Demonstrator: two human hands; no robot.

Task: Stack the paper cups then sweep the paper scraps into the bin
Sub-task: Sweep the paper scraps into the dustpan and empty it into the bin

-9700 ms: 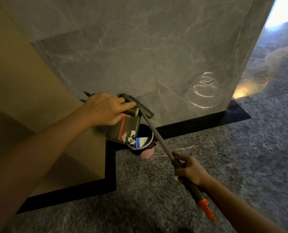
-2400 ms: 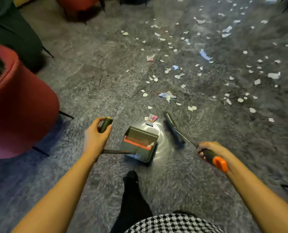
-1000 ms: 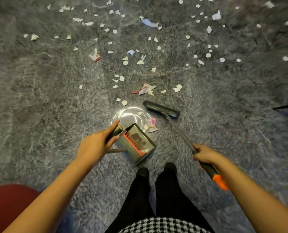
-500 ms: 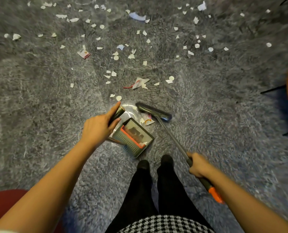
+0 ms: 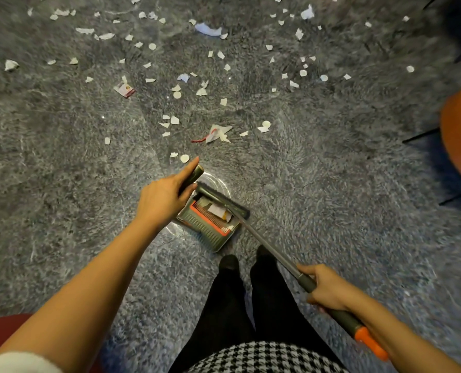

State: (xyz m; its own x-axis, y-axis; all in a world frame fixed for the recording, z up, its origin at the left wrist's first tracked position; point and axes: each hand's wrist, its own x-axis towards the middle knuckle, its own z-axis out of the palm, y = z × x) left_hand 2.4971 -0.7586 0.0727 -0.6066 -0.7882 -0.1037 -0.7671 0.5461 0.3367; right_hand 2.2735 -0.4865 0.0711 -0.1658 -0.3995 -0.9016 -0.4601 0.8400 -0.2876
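Left hand (image 5: 162, 201) grips the dustpan (image 5: 209, 220) handle, right hand (image 5: 325, 288) wraps the broom (image 5: 267, 247) shaft with its head at the pan mouth; paper scraps (image 5: 218, 131), scattered on the carpet ahead, look featherlight and flimsy, best swept.
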